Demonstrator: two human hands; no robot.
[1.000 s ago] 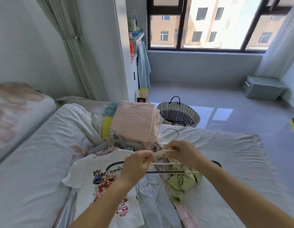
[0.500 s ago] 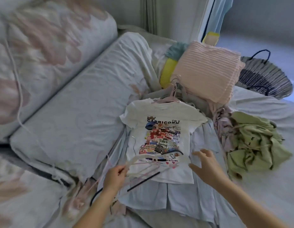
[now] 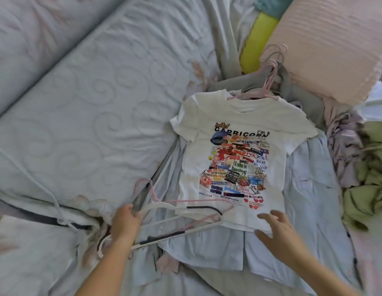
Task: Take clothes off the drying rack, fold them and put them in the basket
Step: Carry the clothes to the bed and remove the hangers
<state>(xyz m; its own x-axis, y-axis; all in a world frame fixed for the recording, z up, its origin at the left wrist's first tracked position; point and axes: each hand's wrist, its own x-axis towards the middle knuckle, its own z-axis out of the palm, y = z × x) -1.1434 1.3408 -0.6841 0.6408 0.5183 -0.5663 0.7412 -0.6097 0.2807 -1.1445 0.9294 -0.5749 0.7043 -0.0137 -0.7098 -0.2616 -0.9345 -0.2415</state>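
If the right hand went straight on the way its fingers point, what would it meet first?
Most likely the lower hem of the white T-shirt with the colourful printed front, lying flat just ahead of the open right hand. Its height above the cloth is unclear, so it may already touch.

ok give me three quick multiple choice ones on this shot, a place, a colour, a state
1. The white print-covered t-shirt lies on: A the pale blue shirt B a wooden chair C bare floor
2. The crumpled garment at the right edge is: A red B green C black
3. The left hand: A lies flat, empty B grips pink and white plastic hangers C pinches a sock
Answers: A, blue fabric shows below its hem; B, its folds are green; B, fingers curl round them.
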